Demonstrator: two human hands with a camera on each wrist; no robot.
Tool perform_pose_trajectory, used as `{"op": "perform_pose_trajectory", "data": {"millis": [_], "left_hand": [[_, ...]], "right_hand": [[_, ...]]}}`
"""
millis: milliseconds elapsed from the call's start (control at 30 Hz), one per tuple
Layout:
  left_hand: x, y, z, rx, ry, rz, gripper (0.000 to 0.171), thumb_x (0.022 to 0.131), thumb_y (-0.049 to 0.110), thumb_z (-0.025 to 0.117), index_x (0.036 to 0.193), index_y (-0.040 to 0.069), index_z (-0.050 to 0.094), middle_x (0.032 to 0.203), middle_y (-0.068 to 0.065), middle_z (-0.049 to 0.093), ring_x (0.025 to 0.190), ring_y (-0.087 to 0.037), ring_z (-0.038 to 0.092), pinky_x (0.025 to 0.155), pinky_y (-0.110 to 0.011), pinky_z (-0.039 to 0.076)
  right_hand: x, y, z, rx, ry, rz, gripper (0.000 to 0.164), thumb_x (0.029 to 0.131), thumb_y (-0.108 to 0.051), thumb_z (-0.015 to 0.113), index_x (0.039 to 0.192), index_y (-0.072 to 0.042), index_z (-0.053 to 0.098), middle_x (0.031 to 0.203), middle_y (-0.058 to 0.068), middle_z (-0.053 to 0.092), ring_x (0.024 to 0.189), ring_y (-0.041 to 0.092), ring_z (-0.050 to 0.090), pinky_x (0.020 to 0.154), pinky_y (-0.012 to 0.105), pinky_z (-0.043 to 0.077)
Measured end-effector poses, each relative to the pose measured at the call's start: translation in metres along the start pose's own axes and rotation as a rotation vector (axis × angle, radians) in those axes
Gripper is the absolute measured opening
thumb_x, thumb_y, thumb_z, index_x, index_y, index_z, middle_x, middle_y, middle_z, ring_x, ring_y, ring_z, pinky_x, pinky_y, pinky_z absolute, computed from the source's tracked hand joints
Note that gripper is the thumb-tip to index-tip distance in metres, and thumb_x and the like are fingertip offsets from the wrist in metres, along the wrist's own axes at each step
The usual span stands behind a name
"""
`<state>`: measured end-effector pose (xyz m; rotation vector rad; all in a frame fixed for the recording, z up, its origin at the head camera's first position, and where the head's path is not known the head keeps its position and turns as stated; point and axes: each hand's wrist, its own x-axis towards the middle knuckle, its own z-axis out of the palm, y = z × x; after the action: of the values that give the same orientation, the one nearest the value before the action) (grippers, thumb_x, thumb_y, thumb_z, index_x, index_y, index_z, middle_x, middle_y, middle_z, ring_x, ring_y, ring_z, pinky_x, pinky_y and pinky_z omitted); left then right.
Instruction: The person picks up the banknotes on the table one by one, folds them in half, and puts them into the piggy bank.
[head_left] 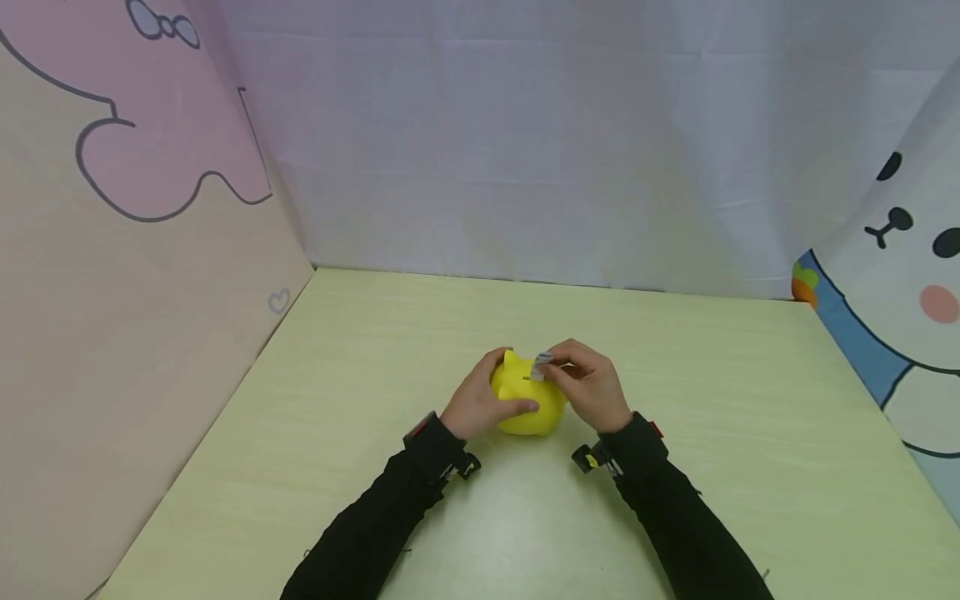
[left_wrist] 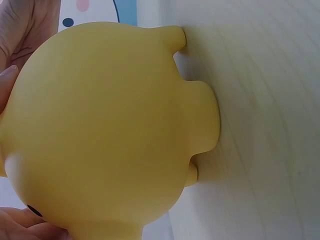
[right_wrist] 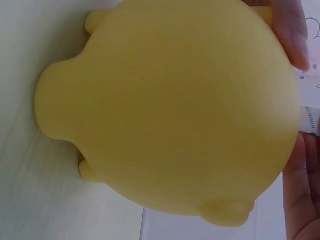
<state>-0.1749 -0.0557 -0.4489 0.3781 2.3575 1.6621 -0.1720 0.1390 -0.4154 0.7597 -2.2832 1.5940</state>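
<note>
A round yellow piggy bank [head_left: 534, 417] stands on its short feet on the table, a dark slot in its top. My left hand [head_left: 482, 402] grips it from the left, thumb across the near side and fingers round the snout end, where a black eye shows in the left wrist view. Between thumb and fingers, my right hand [head_left: 591, 385] pinches a small folded slip of paper [head_left: 538, 367], whitish grey with dark printed marks. The slip's lower end is right at the slot. In the right wrist view, the piggy bank [right_wrist: 175, 110] hides part of the slip [right_wrist: 310, 120].
The pale wood-grain table [head_left: 360, 358] spreads out around both hands. A white cloth backdrop [head_left: 480, 167] rises along its far edge. Printed panels with cartoon figures stand at the left [head_left: 150, 333] and right [head_left: 900, 292].
</note>
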Motion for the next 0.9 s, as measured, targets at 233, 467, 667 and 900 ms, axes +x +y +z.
{"op": "perform_pose_trajectory", "data": {"millis": [233,467,667,900], "left_hand": [[0.000,0.000,0.000,-0.009,0.001,0.008,0.088,0.082,0.028,0.080,0.151,0.011,0.029,0.138,-0.009,0.048,0.106,-0.022,0.053,0.092,-0.035,0.048],[0.000,0.001,0.000,-0.012,0.008,0.005,0.088,0.081,0.028,0.081,0.151,0.011,0.029,0.138,-0.009,0.048,0.106,-0.022,0.053,0.091,-0.035,0.049],[0.000,0.002,0.000,-0.010,0.010,-0.001,0.089,0.081,0.028,0.081,0.151,0.011,0.028,0.140,-0.009,0.047,0.106,-0.022,0.053,0.092,-0.035,0.048],[-0.001,0.002,0.001,-0.010,0.012,-0.003,0.090,0.081,0.029,0.081,0.151,0.011,0.028,0.140,-0.009,0.047,0.107,-0.022,0.053,0.093,-0.036,0.048]], "right_hand": [[0.001,-0.015,0.000,-0.028,0.023,-0.044,0.009,0.085,0.013,0.065,0.092,0.008,0.068,0.087,0.020,0.065,0.082,0.000,0.059,0.073,0.011,0.053],[-0.001,-0.012,0.003,-0.081,0.051,-0.065,0.007,0.084,0.011,0.068,0.090,0.006,0.069,0.085,0.018,0.066,0.082,0.003,0.061,0.076,0.010,0.052],[-0.001,-0.011,0.004,-0.081,0.053,-0.072,0.008,0.083,0.012,0.069,0.090,0.007,0.068,0.086,0.018,0.067,0.080,0.012,0.065,0.075,0.009,0.053],[-0.002,-0.013,0.004,-0.109,0.051,-0.060,0.008,0.083,0.011,0.069,0.089,0.006,0.068,0.086,0.017,0.067,0.079,0.005,0.063,0.074,0.008,0.052]]}}
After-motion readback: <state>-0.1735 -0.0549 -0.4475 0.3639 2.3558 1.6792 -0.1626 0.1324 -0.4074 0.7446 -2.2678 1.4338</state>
